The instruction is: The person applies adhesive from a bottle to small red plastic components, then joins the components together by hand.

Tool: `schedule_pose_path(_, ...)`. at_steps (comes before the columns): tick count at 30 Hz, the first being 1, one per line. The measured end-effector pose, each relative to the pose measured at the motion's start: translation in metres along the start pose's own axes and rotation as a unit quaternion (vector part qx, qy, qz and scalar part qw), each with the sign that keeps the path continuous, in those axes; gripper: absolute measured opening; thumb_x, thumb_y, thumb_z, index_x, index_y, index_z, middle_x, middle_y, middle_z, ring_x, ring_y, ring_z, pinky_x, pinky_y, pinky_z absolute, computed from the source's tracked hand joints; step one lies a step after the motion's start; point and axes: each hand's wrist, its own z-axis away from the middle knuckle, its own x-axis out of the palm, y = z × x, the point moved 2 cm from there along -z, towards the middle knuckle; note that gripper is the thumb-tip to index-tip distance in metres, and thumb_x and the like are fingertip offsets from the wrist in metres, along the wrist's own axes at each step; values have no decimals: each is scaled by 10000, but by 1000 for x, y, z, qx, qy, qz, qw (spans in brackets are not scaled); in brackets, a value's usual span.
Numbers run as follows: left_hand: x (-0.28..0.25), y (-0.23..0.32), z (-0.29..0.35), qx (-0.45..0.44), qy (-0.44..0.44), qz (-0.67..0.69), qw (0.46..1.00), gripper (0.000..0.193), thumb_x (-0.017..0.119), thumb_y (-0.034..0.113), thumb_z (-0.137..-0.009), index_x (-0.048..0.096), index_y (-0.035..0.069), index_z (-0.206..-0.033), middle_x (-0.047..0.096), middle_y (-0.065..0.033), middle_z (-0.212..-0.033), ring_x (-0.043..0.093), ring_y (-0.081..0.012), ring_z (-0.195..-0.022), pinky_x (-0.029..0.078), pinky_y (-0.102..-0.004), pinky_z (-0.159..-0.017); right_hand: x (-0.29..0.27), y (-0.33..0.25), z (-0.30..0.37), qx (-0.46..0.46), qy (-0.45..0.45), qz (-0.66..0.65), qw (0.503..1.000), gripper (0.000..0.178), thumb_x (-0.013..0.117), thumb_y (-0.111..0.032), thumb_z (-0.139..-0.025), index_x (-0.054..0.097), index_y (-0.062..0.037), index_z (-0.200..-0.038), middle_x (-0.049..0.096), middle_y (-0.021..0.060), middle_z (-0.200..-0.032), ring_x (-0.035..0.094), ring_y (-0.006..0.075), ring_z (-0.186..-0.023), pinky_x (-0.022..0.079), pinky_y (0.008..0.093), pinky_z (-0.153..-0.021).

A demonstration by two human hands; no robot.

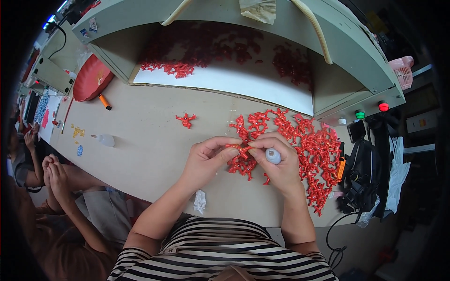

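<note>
Between both hands, over the middle of the table, is a small red plastic figure (pixel 240 150) with splayed limbs. My left hand (pixel 206 158) pinches one end of it between thumb and fingertips. The other end is gripped by the thumb and forefinger of my right hand (pixel 283 164). A small whitish squeeze bottle (pixel 273 156) is tucked in that right hand as well, its round end showing; its tip is hidden. Just beyond and below my fingers lie more red figures (pixel 241 166), partly covered by the hands. One lone figure (pixel 186 120) lies farther left.
A large heap of red figures (pixel 316 154) spreads to my right. More figures (pixel 180 69) fill the grey hooded booth (pixel 347 91) ahead. At left are another squeeze bottle (pixel 106 140), a red bowl (pixel 91 79) and a co-worker's hands (pixel 57 178). Crumpled tissue (pixel 200 202) lies near me.
</note>
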Motion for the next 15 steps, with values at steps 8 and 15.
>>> schedule_pose_path(8,-1,-1,0,5,0,0,1000,204,561,50,-840,587,17,-1040,613,-15,-866,552,-45,-755,465,-191,-650,1,-1,-1,3,1,-5,1000,141,678,-43,-717,628,-28,-848,584,72,-852,573,169,-787,457,263,-688)
schedule_pose_path(15,0,-1,0,6,-2,3,1000,209,556,47,-842,582,18,-1047,613,-16,-867,551,-47,-755,467,-195,-656,0,-1,0,-6,0,3,1000,140,675,-43,-719,627,-28,-850,584,73,-851,573,171,-789,458,266,-688)
